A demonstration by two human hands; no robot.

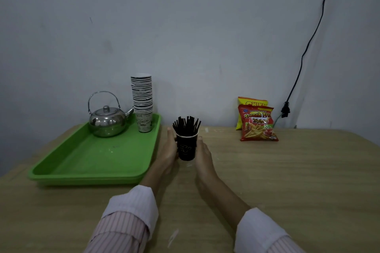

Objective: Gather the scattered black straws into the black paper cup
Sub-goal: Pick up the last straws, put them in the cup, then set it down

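Note:
The black paper cup [186, 148] stands upright on the wooden table, just right of the green tray. A bundle of several black straws [186, 125] sticks up out of it, fanned a little. My left hand [169, 151] lies flat against the cup's left side and my right hand [202, 153] against its right side, so the cup sits clasped between both palms. I see no loose straws on the table.
A green tray [86, 162] at the left carries a steel kettle [107, 120] and a tall stack of paper cups [142, 100]. Two snack bags [258, 123] lean on the wall at the right. A black cable [308, 41] hangs there.

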